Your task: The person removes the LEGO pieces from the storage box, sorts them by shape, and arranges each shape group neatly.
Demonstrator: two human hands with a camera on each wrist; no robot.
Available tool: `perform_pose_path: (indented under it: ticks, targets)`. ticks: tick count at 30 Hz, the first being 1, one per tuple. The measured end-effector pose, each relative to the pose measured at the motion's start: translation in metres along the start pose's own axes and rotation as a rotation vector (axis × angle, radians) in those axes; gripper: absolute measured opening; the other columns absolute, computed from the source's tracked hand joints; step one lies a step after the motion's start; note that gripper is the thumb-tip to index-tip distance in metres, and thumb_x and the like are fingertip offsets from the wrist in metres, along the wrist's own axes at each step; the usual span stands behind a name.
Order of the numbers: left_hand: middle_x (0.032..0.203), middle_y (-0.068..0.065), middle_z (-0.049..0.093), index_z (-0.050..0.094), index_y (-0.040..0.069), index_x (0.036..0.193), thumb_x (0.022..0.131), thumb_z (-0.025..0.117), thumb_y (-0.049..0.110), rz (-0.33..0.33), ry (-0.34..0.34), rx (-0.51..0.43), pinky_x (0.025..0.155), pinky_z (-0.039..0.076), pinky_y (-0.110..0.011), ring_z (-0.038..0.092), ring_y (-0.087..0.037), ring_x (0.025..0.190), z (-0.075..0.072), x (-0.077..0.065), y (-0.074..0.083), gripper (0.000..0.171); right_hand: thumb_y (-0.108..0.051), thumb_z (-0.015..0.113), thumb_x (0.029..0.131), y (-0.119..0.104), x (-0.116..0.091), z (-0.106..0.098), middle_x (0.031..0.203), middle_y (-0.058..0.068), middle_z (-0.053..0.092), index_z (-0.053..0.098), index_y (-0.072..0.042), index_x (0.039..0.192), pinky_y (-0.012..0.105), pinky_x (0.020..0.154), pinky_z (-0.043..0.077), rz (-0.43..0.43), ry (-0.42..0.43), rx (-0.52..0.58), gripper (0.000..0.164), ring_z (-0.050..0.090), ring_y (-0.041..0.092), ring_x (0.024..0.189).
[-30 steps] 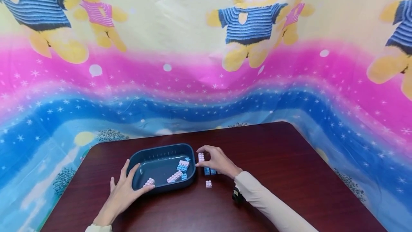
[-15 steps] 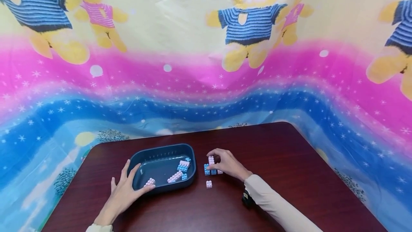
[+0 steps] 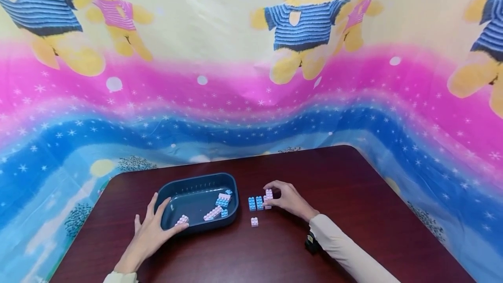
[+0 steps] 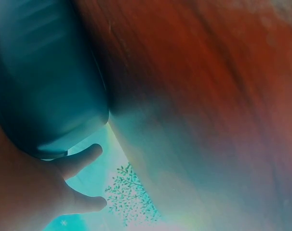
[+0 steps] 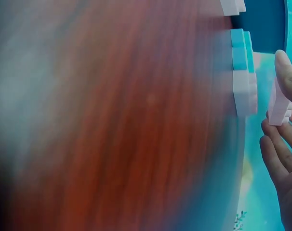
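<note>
My right hand (image 3: 291,201) pinches a pink toy brick (image 3: 269,193) between thumb and fingers, close over another pink brick (image 3: 268,207) on the table. Two blue bricks (image 3: 252,204) stand just left of that one, side by side. In the right wrist view the held pink brick (image 5: 278,107) appears upright beside the thumb, apart from the blue and pink row. My left hand (image 3: 147,234) holds the near left corner of a dark plastic tray (image 3: 196,177), its thumb along the front side. Two of its fingers stick out past the tray in the left wrist view.
Inside the tray lie several pink and blue bricks, among them a long pink one (image 3: 212,213) and a pink one (image 3: 182,220) by the left thumb. A small pink brick (image 3: 254,222) sits on the dark wooden table (image 3: 334,174) nearer me. A printed cloth (image 3: 220,112) hangs behind.
My right hand has moved right with the pink brick, from beside the tray to above the row's right end, uncovering the two blue bricks. My left hand stays on the tray.
</note>
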State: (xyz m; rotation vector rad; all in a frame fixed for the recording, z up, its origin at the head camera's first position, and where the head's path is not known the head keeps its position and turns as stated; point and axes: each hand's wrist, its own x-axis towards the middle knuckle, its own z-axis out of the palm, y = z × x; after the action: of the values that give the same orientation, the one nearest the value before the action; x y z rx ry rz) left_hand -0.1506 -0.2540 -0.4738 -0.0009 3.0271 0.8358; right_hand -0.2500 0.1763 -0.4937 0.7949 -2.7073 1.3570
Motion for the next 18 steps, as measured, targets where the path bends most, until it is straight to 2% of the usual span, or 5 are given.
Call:
perform_pose_path:
  ticks: [3, 11, 18]
  targets:
    - [0.172, -0.031, -0.002, 0.029, 0.007, 0.165, 0.087, 0.076, 0.067, -0.001, -0.006, 0.0, 0.11, -0.002, -0.088, 0.031, -0.064, 0.145, 0.0, 0.0, 0.001, 0.109, -0.018, 0.088, 0.089, 0.002, -0.003, -0.004, 0.117, 0.002, 0.071, 0.072, -0.005, 0.129, 0.037, 0.087, 0.06, 0.01, 0.009, -0.018, 0.045, 0.064, 0.02, 0.103]
    - [0.172, -0.031, -0.002, 0.028, 0.006, 0.165, 0.087, 0.076, 0.066, 0.014, -0.008, -0.01, 0.109, -0.001, -0.088, 0.031, -0.065, 0.144, 0.0, 0.0, 0.002, 0.109, -0.016, 0.088, 0.089, 0.007, -0.012, -0.011, 0.124, 0.007, 0.071, 0.071, -0.004, 0.13, 0.04, 0.09, 0.059, 0.024, -0.006, -0.007, 0.046, 0.064, 0.024, 0.108]
    - [0.172, -0.031, -0.002, 0.027, 0.006, 0.165, 0.087, 0.075, 0.066, 0.01, -0.004, -0.004, 0.109, 0.0, -0.089, 0.033, -0.064, 0.143, -0.002, 0.0, -0.001, 0.11, -0.015, 0.091, 0.086, 0.008, -0.009, -0.014, 0.117, 0.007, 0.071, 0.073, -0.004, 0.118, 0.038, 0.086, 0.059, 0.021, -0.04, -0.075, 0.039, 0.064, 0.022, 0.102]
